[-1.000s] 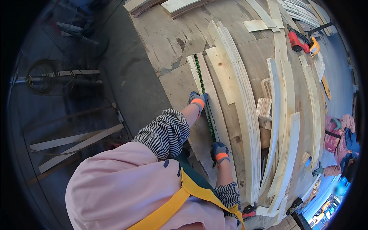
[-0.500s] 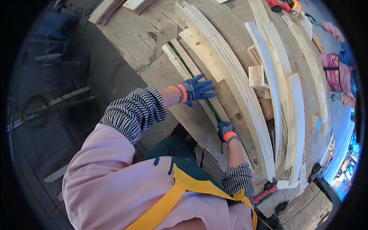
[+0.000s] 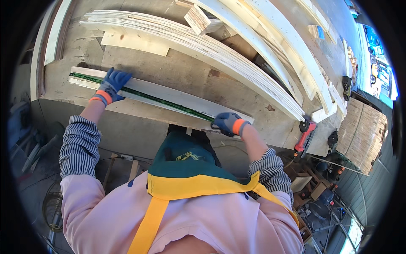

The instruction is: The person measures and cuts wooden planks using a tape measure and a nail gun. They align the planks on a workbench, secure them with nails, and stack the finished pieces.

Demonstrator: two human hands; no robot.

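Observation:
A long pale board [image 3: 182,96] lies along the table's near edge, with a green tape-measure blade [image 3: 163,100] stretched along it. My left hand [image 3: 112,84], in a blue-grey glove with an orange cuff, lies over the blade toward the board's left end, fingers stretched out. At the blade's right end, my right hand [image 3: 228,123], gloved alike, is closed around the tape measure. Its case is mostly hidden by the fingers.
Behind the board lies a long stack of thin wooden strips [image 3: 203,46]. More planks [image 3: 270,51] and a wood block [image 3: 198,19] lie beyond. A red power tool [image 3: 305,136] rests at the table's right, near a stack of boards [image 3: 361,135].
My view has turned, so the board now lies more crosswise. My left hand has moved along the board toward its far-left end, away from my right hand, which stays at the tape measure.

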